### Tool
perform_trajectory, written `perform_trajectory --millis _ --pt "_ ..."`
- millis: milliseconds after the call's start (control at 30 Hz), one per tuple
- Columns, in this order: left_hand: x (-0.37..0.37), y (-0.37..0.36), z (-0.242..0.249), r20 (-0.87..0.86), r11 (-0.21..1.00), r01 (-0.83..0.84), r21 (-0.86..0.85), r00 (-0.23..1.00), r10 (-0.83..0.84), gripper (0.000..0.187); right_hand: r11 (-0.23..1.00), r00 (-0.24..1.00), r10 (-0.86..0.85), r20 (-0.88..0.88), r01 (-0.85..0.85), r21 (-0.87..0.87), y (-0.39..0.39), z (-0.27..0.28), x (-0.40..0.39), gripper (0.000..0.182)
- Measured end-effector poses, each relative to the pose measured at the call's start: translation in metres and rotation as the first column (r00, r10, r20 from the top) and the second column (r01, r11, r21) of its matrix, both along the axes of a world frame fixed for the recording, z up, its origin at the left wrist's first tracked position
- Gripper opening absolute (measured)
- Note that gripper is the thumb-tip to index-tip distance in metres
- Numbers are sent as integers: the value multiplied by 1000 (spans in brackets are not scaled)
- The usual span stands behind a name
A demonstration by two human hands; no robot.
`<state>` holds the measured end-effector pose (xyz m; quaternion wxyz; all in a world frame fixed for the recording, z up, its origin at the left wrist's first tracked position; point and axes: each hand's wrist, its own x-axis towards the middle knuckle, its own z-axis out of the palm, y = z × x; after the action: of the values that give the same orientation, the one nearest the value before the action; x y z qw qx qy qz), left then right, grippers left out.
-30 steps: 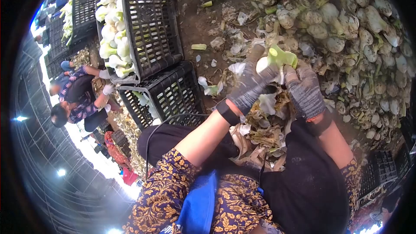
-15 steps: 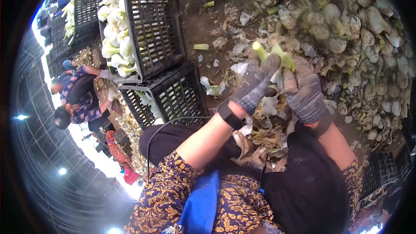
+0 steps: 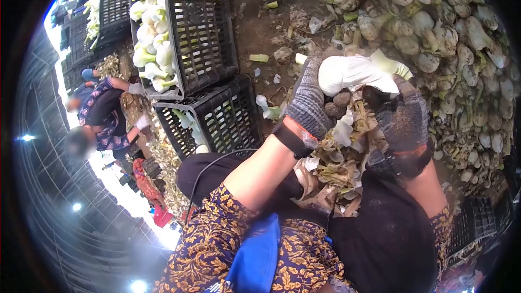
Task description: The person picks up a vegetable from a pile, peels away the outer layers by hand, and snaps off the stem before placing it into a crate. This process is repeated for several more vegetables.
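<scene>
Just beyond both wrists, above the loose husks (image 3: 347,171), the white garlic (image 3: 355,73) lies crosswise between the gloved hands, its long axis running nearly level from left to right. Its rounded part sits against the left hand (image 3: 313,100), whose grip is closed on it; its green, ragged end points to the right hand (image 3: 404,116), whose fingers look pinched on that end, the thumb partly hidden. A stalk end (image 3: 301,58) pokes out beside the left fingers; whether it joins the garlic, I cannot tell.
</scene>
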<state>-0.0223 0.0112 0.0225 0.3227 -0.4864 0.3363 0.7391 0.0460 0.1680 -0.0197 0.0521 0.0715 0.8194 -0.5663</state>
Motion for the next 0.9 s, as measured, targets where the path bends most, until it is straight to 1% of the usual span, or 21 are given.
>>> perform_trajectory --millis 67,100,133,200,233,267,300,333,367,400,467,500,567,600,667,700,733,767,800,833,900 --pt "1 -5 -1 -75 986 5 170 997 8 33 979 995 -67 77 80 -186 -3 5 -5 31" --pt "5 -13 -8 -162 962 13 274 986 33 41 513 905 -219 365 425 -746 0 -5 -9 32" --pt "0 -24 -11 -47 863 -54 502 995 89 50 -274 759 -99 644 601 -750 10 -19 -12 32" --pt "-10 -33 -6 -119 961 -140 240 978 172 59 -18 812 -112 572 574 -818 35 -27 -9 34" --pt "-8 -50 -17 -173 959 -4 282 983 55 54 -14 801 -187 569 577 -816 23 -1 -18 33" --pt "-10 -47 -15 -173 959 -4 282 983 55 54 216 831 -193 522 555 -803 6 20 -18 27" --pt "-13 -43 -10 -206 987 -65 149 974 96 48 741 960 -123 250 256 -620 2 21 -13 26" --pt "-15 -42 -7 -249 991 -130 13 960 129 43 982 994 106 39 -99 -159 -2 19 -8 25" --pt "-14 -47 -3 -333 995 -56 -88 943 24 24 862 973 227 43 -180 -475 -10 8 -3 26" --pt "-16 -47 -4 -337 994 -56 -93 941 21 24 825 835 551 -4 -545 -146 -11 36 -18 30" --pt "-18 -43 -10 -271 943 -207 -260 953 135 21 773 795 588 150 -606 186 -31 46 -1 31" --pt "-14 -51 -14 -323 962 -123 -242 946 39 21 772 794 589 152 -608 186 -32 31 4 31" --pt "-13 -52 -13 -250 969 -98 -228 967 39 22 750 806 591 33 -534 -391 -28 -4 11 32" --pt "-12 -51 -13 -181 974 -74 -214 983 34 24 751 806 590 38 -532 -391 -26 -1 5 32" --pt "-8 -46 -22 -142 959 -97 -265 988 60 27 776 688 529 498 -155 -611 -22 11 -9 32" --pt "-5 -44 -26 -222 958 -70 -279 975 7 26 874 844 385 374 -203 -442 -28 7 -10 34" --pt "-1 -43 -28 -299 955 -46 -294 953 -46 26 876 842 383 379 -201 -439 -30 7 -11 34" --pt "5 -45 -26 -435 953 107 -284 871 -228 25 782 820 307 483 72 -619 -31 7 -12 33" --pt "7 -45 -26 -432 953 109 -282 873 -228 25 607 764 258 591 348 -715 -34 9 -13 35" --pt "9 -46 -27 -444 890 248 -382 796 -412 25 590 603 344 719 457 -665 -28 25 -22 37" --pt "11 -45 -28 -475 706 379 -598 541 -694 29 495 589 403 700 503 -709 -19 21 -18 36"
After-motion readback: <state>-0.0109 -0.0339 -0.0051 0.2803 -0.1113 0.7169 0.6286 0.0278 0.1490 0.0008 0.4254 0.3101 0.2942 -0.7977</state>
